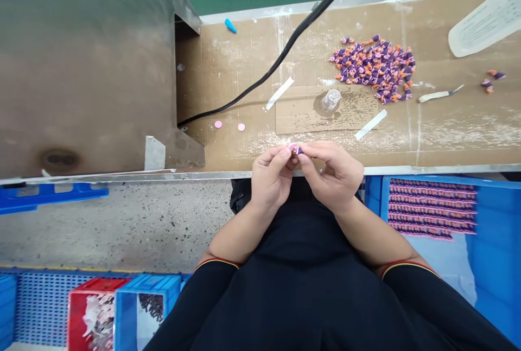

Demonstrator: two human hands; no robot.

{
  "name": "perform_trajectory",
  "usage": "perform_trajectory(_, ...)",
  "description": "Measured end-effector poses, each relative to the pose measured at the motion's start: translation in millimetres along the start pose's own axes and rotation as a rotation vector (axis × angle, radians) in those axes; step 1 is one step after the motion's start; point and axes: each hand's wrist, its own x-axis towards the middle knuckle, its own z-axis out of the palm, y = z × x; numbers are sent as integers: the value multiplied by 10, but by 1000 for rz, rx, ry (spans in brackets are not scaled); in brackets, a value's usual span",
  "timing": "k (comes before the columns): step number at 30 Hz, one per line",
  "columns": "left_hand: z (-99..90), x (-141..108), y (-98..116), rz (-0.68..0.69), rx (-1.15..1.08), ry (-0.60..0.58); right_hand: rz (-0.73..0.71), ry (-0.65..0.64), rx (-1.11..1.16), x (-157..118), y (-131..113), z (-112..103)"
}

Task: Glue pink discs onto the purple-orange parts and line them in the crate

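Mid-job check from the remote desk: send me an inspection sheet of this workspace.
surface: cardboard-lined bench, speckled with pale residue.
job's things: small pink-and-purple piece; heap of purple-and-orange pieces; purple-and-pink strips in rows in a blue crate.
clutter: two pink discs, clear plastic cup, cream-handled knife, blue cone, white tape strips.
grippers: left hand and right hand both pinch the small piece.
cables: one black cable crosses the bench to the steel housing.
surroundings: concrete floor; red crate at lower left.
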Motion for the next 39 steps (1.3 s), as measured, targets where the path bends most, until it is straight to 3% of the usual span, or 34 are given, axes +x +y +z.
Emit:
perform_trajectory(8, 45, -27, -18, 78, 26, 58, -21, 5, -4, -1, 9, 2)
perform_trajectory(13, 67, -80, -60, 274, 147, 110, -15, -3, -111, -20, -2, -6)
perform_trajectory(22, 87, -120, -74, 553, 310, 112, -262, 66, -136, -34, -17, 1)
perform_trajectory(39, 96, -133, -95, 588, 327, 96, -308, 63, -114, -20, -2, -11)
